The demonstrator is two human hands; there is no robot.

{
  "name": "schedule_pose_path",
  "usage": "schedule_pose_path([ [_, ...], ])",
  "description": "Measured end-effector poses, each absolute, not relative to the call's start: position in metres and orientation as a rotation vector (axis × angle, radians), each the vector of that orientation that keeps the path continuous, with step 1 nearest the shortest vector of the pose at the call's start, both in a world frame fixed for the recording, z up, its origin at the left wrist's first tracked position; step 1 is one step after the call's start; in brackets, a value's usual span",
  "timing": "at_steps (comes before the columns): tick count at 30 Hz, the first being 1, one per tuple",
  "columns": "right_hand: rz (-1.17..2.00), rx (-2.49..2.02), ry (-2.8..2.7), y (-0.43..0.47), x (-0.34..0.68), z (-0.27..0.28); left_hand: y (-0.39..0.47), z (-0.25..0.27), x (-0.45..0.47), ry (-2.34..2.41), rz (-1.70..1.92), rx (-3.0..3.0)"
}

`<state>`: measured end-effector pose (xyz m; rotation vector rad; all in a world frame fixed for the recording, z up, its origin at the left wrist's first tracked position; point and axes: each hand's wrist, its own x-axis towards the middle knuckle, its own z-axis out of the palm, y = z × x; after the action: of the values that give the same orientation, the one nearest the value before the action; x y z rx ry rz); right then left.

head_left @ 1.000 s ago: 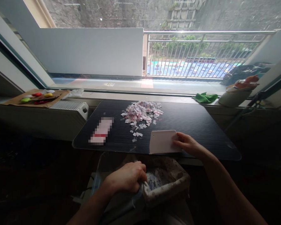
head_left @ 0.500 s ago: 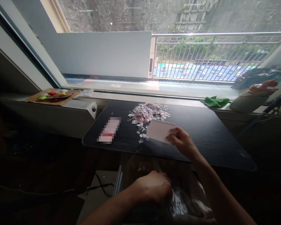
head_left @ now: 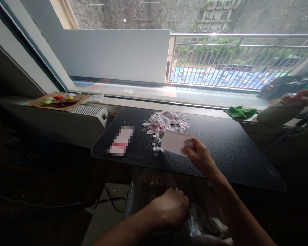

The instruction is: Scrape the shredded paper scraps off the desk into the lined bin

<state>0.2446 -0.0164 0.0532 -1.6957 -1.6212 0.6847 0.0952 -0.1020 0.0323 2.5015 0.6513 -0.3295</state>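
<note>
My right hand [head_left: 199, 153] pinches the right end of a pale card [head_left: 175, 142] with a small hole near its upper left corner. The card is held over the dark table, close in front of a heap of small cut paper pieces [head_left: 164, 120]. A few loose pieces [head_left: 157, 149] lie beside the card's left edge. Lower down, in front of the table edge, my left hand [head_left: 171, 206] is closed, its fingers curled. A small light tip shows by its fingers, but what it grips is hidden in shadow.
A blurred pink-and-red slip [head_left: 121, 140] lies on the left of the black table [head_left: 233, 153]. Behind are a radiator [head_left: 89, 114], a board with coloured items [head_left: 51, 102], a green cloth [head_left: 240, 112] and a pale pot [head_left: 274, 112]. A clear container [head_left: 131, 194] sits below the table.
The view has shifted slightly, so the table and sill sit a little further right. Both hands keep nearly the same pose, and the card stays in my right hand.
</note>
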Motion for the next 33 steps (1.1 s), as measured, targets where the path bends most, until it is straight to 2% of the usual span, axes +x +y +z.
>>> schedule_pose_path([
  [6, 0.867, -1.597, -1.567, -0.019, 0.248, 0.052, -0.103, 0.030, 0.096, 0.670, -0.328, 2.471],
  [20, 0.857, -1.660, -1.665, -0.029, 0.253, 0.048, -0.102, 0.028, 0.096, 0.647, -0.326, 2.495],
  [33, 0.928, -1.494, -1.580, -0.024, 0.240, 0.038, -0.102, 0.025, 0.096, 0.641, -0.310, 2.510],
])
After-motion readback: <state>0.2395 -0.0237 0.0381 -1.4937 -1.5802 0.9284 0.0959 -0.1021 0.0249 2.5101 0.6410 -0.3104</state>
